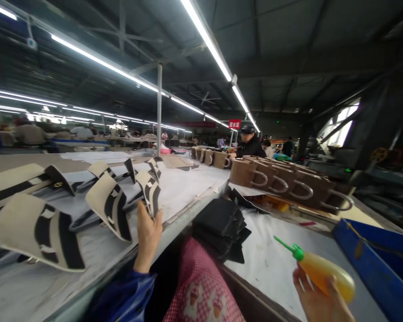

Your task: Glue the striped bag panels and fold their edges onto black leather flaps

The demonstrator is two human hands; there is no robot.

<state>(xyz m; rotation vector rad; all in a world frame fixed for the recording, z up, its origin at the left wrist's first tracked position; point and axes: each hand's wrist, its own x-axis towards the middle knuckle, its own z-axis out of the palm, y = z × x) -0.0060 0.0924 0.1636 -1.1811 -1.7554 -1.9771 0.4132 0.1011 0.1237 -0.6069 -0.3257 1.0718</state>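
My left hand [148, 237] is closed on the lower edge of a cream-and-black bag panel [150, 190], thumb on one side and fingers mostly hidden behind it. The panel stands tilted above the left table. In my right hand [317, 293] is a squeeze bottle [327, 270] of amber liquid, with its green nozzle pointing up and left. Close to my left hand stands another curved cream-and-black panel [109, 201]. A larger one [36, 228] lies further left, with grey fabric around it.
A stack of black rectangular pieces [218, 223] lies between my hands on the white-covered right table [265, 255]. Brown bag pieces with metal handles [282, 179] stand in rows behind it. A blue bin [372, 250] is at the right. Across the tables is a person in black [250, 145].
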